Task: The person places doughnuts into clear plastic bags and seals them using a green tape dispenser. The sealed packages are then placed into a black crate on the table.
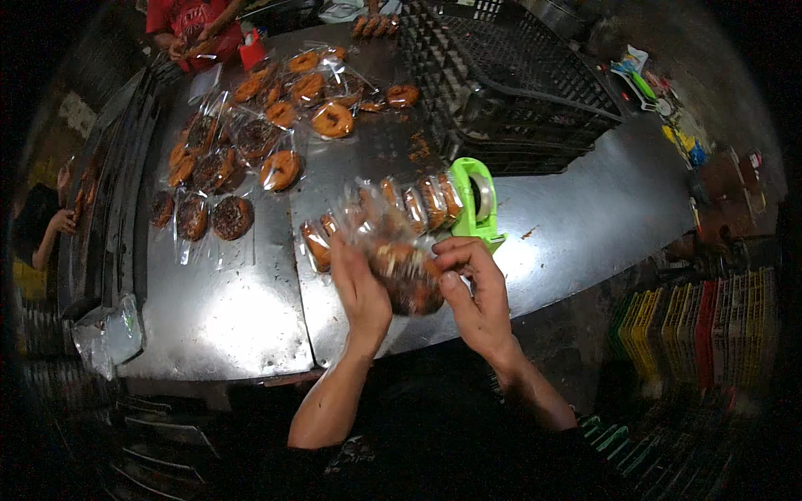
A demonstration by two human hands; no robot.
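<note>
Between my two hands is a clear plastic bag of chocolate-topped doughnuts (410, 282), blurred by motion. My left hand (360, 294) lies flat along the bag's left side. At its right edge, my right hand (477, 294) pinches the bag with thumb and fingers. Just beyond stands a row of wrapped doughnuts (432, 200), next to a bright green tape dispenser (464, 188) with a roll of tape. More doughnuts in clear bags (280, 170) are spread over the metal table (263, 325), some plain and some chocolate-covered (232, 217).
Black plastic crates (520, 125) stand at the table's far right. A person in a red shirt (194, 25) is at the far left, and another person's hand (62, 221) is at the left rim. Clear plastic bags (119, 332) lie at the near left corner. Coloured crates (702, 332) stand right.
</note>
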